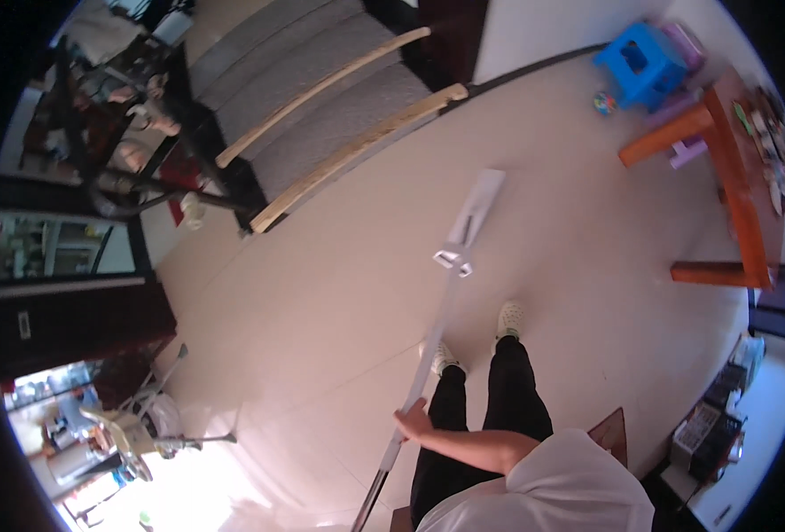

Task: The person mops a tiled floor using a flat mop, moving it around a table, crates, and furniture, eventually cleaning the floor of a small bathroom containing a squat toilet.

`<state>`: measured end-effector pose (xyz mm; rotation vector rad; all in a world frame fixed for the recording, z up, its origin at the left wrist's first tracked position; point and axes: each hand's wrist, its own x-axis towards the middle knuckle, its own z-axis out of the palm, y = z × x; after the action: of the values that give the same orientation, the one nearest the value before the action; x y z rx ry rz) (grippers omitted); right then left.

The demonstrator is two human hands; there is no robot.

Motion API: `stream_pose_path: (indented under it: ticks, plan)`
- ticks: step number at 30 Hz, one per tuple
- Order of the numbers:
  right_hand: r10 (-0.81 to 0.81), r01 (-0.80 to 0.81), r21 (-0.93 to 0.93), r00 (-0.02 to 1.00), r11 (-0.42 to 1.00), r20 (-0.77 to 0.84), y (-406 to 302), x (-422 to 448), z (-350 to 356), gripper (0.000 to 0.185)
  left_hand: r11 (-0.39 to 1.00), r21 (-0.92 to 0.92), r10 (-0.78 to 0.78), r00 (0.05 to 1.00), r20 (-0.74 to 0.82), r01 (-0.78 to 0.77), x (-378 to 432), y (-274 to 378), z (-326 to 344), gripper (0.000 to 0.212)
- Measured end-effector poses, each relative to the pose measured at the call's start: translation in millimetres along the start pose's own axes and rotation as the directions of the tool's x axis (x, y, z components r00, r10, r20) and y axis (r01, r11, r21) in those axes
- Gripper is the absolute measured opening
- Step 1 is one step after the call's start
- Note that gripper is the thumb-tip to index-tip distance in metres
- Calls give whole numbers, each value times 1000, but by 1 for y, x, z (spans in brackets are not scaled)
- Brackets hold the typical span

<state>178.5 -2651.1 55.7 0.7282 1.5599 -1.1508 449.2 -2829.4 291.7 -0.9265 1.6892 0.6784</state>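
My right hand is wrapped around the pole of a flat mop, at the lower middle of the view. The pole is pale, with a shiny metal section below my hand that runs off the bottom edge. At its far end, the narrow, light-coloured mop head lies on the beige tiled floor, ahead of my feet. A hinged bracket joins pole and head. My left hand is out of view.
Grey steps with wooden edging rise ahead. A blue plastic stool, a small colourful ball and an orange-brown wooden table stand right. A folding drying rack or stroller-like frame is at lower left.
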Motion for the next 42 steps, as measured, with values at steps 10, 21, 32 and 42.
stream_pose_path:
  ticks: [10,21,32,42]
  plan:
    - [-120,412,-608,879,679,462,39,-1,123,48,937,-334,-69,992,105,100,-6,27,93,36]
    - [-270,426,-580,902,695,338,43,55,8,43,907,-407,-40,985,166,106,7,64,141,37]
    - [-166,181,57,964,982,-206,38,95,-162,47,992,-92,109,963,248,-88,77,63,81,38]
    - [-63,44,-73,958,996,-281,35,53,-97,59,972,221,80,997,14,-81,77,59,22,31]
